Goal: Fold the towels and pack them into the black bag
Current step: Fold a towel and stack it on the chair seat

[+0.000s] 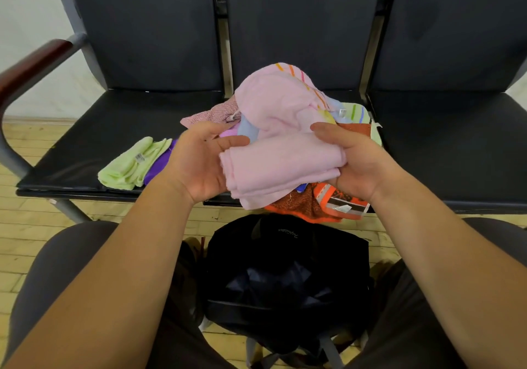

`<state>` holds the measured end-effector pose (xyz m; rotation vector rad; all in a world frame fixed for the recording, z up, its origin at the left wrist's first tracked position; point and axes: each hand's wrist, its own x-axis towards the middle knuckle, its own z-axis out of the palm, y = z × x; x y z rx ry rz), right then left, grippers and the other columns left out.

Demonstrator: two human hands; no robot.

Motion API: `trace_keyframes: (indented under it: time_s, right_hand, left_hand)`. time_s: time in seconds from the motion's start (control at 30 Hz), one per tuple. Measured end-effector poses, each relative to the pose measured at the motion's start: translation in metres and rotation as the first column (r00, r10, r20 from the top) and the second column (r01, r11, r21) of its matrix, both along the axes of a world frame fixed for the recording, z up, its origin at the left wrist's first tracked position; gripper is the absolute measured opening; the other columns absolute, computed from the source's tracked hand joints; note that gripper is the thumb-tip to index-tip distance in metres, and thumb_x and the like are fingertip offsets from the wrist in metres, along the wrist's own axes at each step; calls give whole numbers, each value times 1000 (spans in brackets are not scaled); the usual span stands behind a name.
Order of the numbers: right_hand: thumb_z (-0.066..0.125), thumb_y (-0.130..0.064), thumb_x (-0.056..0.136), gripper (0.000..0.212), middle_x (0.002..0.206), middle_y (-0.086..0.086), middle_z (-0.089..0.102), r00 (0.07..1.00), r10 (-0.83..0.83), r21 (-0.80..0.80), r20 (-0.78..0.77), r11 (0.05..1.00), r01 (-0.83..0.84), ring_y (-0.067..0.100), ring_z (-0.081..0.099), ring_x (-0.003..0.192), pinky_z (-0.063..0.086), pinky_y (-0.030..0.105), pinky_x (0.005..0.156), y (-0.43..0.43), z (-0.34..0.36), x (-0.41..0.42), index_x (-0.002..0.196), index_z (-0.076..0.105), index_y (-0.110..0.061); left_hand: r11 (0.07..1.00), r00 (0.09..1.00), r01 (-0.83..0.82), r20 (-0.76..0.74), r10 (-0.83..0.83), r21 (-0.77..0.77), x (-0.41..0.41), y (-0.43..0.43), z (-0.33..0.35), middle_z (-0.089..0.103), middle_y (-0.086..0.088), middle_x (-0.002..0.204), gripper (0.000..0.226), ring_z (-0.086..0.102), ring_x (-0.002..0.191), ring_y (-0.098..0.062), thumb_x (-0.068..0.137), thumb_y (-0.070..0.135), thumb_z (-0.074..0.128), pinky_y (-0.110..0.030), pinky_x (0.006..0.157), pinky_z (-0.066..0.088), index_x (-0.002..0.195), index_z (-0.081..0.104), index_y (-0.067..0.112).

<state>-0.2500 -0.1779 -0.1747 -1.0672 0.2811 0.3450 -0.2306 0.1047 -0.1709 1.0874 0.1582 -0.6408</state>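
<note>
over the middle seat of the black bench [94,146], both hands hold a pink towel [282,166] doubled into a thick band. the right hand [362,163] grips its right end, thumb on top and fingers [336,179] curled underneath. the left hand [196,166] meets the left end with its thumb against the fold and its fingers loosely curled behind; how firmly they pinch i cannot tell. a looser, striped part of the pink cloth bulges above the band. the heap of unfolded towels [308,206] lies beneath, and a folded green towel [128,166] and purple towel [159,163] sit to the left on the seat. the black bag [285,271] stands open on the floor between the knees. to fold well, the loose part likely needs drawing taut, edges matched, then the band closed end to end and pressed flat, clear of the heap.
</note>
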Motion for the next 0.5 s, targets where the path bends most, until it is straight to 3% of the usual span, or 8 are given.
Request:
trace_keyframes:
  time_s: [0.07,0.13,0.2,0.33,0.43,0.5]
  right_hand:
    - [70,-3,95,45,132,15,74,999,20,-46,31,999,-18,31,73,114,53,47,107,2,-1,0,136,71,-23]
    - [68,3,94,52,129,12,76,998,38,-57,42,998,-35,31,74,117,55,45,105,3,-1,1,139,69,-24]
    - [68,5,93,49,130,13,75,998,46,-45,32,998,-44,32,72,121,56,44,108,4,-3,2,139,68,-13]
    - [70,2,94,37,129,17,75,1000,-5,-36,-9,999,5,30,72,121,56,41,109,9,-11,5,131,69,1]
    - [71,1,95,35,128,17,75,1000,-10,-62,-10,998,9,29,73,119,56,44,108,16,-15,6,129,70,1]
    - [71,-5,97,33,126,14,77,1000,20,-101,-20,995,-22,28,75,114,61,48,99,21,-17,7,130,70,-6]
  left_hand:
    - [987,997,62,39,-69,147,1,0,-1,73,-8,104,22,72,85,-25,97,31,67,-35,68,59,102,78,13]
    - [957,981,168,56,-186,237,2,2,-6,76,-9,124,27,75,106,-28,98,23,71,-39,78,63,123,78,17]
    - [904,952,264,60,-300,336,0,4,-8,72,-9,136,43,71,121,-30,94,24,76,-43,90,61,137,72,21]
    - [834,934,307,24,-357,458,-5,3,-10,76,-11,129,54,74,112,-28,82,28,89,-44,93,60,134,72,19]
    - [802,924,320,22,-382,505,-8,3,-11,78,-10,125,51,75,110,-26,84,23,86,-39,86,62,133,72,15]
    - [814,943,269,31,-331,515,-7,5,-13,78,-9,123,47,76,107,-24,86,20,84,-36,83,62,131,73,15]
